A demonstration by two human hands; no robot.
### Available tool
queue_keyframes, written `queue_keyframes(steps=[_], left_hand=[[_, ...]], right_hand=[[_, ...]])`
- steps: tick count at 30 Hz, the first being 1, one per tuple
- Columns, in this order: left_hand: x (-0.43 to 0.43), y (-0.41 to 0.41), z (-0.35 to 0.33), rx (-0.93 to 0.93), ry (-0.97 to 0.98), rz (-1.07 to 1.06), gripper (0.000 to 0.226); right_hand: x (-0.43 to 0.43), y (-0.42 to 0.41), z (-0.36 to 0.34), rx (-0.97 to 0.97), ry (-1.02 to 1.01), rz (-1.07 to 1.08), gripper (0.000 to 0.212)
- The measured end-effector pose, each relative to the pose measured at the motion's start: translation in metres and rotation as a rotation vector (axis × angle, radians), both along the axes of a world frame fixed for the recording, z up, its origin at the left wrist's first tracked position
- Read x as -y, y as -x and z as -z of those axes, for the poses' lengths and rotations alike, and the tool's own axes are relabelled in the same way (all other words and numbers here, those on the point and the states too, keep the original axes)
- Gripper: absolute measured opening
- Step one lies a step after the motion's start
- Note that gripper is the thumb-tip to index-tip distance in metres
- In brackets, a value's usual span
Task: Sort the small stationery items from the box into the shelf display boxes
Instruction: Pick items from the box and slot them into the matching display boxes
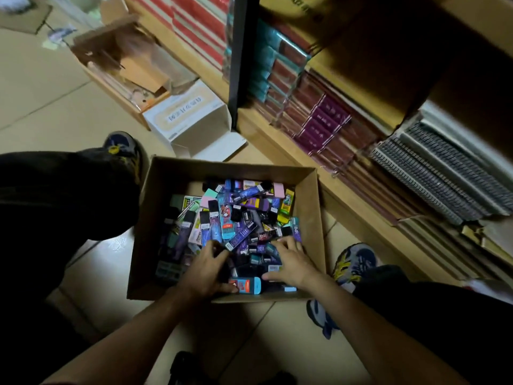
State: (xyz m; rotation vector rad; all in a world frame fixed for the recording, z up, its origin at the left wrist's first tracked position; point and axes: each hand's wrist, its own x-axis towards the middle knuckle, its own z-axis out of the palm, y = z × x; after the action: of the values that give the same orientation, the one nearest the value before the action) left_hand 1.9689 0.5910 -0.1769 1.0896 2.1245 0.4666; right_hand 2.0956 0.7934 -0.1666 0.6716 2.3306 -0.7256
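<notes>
An open cardboard box (155,207) sits on the floor between my knees, filled with several small stationery packs (236,218) in purple, blue, pink, teal and black. My left hand (206,269) is down in the near part of the pile, fingers curled in among dark packs; what it grips is hidden. My right hand (291,262) lies spread flat on the packs at the near right, fingers straight. A blue and red pack (245,285) lies at the box's near wall between the two hands.
A wooden shelf (280,151) runs along the right, stacked with purple, maroon and teal notebooks (322,126) and spiral pads (444,173). An empty white carton (194,120) and a brown box of cardboard scraps (125,68) stand behind. My shoes (352,262) flank the box.
</notes>
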Motion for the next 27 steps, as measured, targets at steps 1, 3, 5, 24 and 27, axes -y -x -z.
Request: queue_keyframes(steps=[1, 3, 5, 24, 27], left_hand=[[0.001, 0.000, 0.003, 0.011, -0.004, 0.001, 0.085], [-0.001, -0.001, 0.004, 0.029, 0.019, -0.011, 0.092], [-0.003, 0.000, 0.008, 0.045, 0.048, -0.029, 0.096], [-0.006, -0.012, 0.000, 0.139, -0.013, -0.304, 0.046], [-0.006, -0.007, -0.002, 0.261, 0.012, -0.279, 0.051]], right_hand=[[-0.001, 0.002, 0.001, 0.007, -0.022, -0.036, 0.095], [-0.004, 0.004, 0.001, 0.028, -0.028, -0.113, 0.098], [-0.011, 0.004, -0.001, 0.064, -0.003, -0.199, 0.100], [-0.018, 0.009, -0.012, 0.066, 0.090, -0.177, 0.063], [-0.017, 0.007, -0.013, -0.033, 0.186, -0.029, 0.040]])
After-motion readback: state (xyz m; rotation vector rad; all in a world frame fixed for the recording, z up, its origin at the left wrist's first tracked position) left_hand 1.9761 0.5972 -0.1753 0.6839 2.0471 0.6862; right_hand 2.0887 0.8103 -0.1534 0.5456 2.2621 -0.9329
